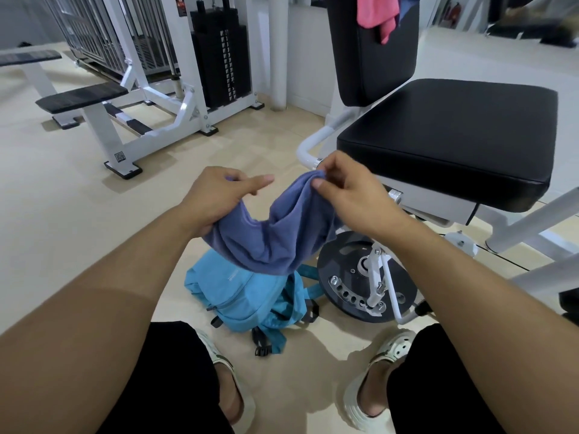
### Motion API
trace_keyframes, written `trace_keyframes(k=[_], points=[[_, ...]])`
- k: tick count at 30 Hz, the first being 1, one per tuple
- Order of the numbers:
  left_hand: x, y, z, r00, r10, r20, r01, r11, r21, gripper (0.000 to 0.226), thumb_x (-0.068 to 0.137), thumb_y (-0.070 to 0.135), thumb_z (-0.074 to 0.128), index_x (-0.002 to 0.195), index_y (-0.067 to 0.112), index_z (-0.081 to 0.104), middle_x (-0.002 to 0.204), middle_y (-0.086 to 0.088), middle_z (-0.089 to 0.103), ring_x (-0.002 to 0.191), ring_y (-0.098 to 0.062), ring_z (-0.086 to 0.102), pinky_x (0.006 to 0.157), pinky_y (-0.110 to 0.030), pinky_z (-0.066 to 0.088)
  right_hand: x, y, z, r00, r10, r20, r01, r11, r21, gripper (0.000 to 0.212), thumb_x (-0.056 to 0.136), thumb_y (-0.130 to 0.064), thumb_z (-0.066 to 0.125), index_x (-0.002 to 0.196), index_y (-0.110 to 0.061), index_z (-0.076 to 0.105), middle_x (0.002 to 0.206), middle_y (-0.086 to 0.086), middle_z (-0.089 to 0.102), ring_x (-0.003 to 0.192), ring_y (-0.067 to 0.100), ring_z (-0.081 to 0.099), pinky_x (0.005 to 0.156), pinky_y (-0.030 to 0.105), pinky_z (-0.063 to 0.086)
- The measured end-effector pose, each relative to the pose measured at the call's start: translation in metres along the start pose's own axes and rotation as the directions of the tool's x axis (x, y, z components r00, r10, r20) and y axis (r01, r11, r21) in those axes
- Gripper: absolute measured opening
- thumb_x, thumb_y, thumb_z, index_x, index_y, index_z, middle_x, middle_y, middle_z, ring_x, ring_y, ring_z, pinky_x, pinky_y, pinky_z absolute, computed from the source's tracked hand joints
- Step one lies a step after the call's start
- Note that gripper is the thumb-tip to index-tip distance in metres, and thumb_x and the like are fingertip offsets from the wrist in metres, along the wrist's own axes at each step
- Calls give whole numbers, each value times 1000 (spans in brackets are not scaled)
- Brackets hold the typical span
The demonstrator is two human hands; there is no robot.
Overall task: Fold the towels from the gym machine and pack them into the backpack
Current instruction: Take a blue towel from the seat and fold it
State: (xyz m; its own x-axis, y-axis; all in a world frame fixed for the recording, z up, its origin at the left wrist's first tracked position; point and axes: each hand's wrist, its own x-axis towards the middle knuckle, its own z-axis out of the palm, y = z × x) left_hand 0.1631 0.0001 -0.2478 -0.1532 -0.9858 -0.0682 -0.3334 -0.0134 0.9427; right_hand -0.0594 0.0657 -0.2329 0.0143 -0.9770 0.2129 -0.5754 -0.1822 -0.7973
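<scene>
Early in the job by my read: purple towel (275,233) is up between both hands, bunched and sagging, no fold in it yet. Pink towel (377,14) hangs on the machine backrest (372,57), well beyond the grip, another dark cloth beside it. Backpack (247,296) lies on the floor right under the grip, can't tell if it's unzipped. Left hand (216,198) closed on one end, index finger pointing free. Right hand (347,189) pinches the other edge between thumb and fingertips, forearms out and level
</scene>
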Motion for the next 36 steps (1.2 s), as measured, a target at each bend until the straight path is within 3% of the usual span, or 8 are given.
trace_keyframes(k=[6,11,14,19,23,28,32,36], points=[[20,-31,-44,886,-197,-420,113,970,-215,66,82,54,75,54,22,25,45,9,21,58,-19,25,56,-32,22,5,5,-32,967,117,-224,-57,965,256,13,99,-28,57,86,-30,57,84,-5,67,83,11,61,81,39,51],[28,-50,-50,860,-188,-474,127,979,-158,57,87,59,67,62,12,45,61,3,44,67,-20,40,58,-30,33,2,8,-33,988,72,-138,-47,984,173,10,97,-28,58,87,-27,58,82,-3,63,80,12,57,79,39,46],[28,-55,-51,879,-60,-473,130,985,118,49,82,60,72,90,13,68,84,3,65,86,-22,62,74,-31,48,1,2,-35,997,9,-83,6,983,184,6,95,-31,62,89,-28,62,85,1,69,80,13,61,80,43,51],[-1,-13,-21,985,173,13,-173,973,156,44,70,56,83,103,30,71,101,12,72,98,-4,67,83,-19,47,-7,-6,-15,995,-86,59,86,996,6,6,93,-22,71,90,-26,69,83,-1,72,78,13,67,81,35,54],[-27,6,17,879,282,385,-376,905,196,52,60,54,89,103,33,68,106,16,71,107,4,62,99,-23,46,-11,-11,-4,978,-53,202,88,981,-173,5,90,-35,73,89,-30,71,80,-8,72,78,7,67,78,35,55],[-28,0,32,847,348,401,-424,898,117,40,67,45,87,79,12,68,81,-17,70,76,-31,66,81,-53,55,-12,-13,-4,973,-50,226,89,983,-163,6,87,-31,77,90,-26,75,82,-6,76,82,10,71,83,43,57],[-25,3,26,859,327,393,-397,911,110,30,69,28,91,70,11,67,63,-12,61,60,-14,51,55,-35,45,-12,-15,-2,967,-55,247,88,988,-125,7,87,-26,78,94,-25,76,85,-6,76,84,14,72,85,43,57],[-19,8,7,865,300,402,-383,913,142,14,77,17,87,81,10,75,61,0,54,58,-9,44,55,-21,35,-13,-14,0,977,-41,209,75,985,-154,25,84,-27,81,106,-29,70,96,-12,72,89,4,68,88,33,57]])
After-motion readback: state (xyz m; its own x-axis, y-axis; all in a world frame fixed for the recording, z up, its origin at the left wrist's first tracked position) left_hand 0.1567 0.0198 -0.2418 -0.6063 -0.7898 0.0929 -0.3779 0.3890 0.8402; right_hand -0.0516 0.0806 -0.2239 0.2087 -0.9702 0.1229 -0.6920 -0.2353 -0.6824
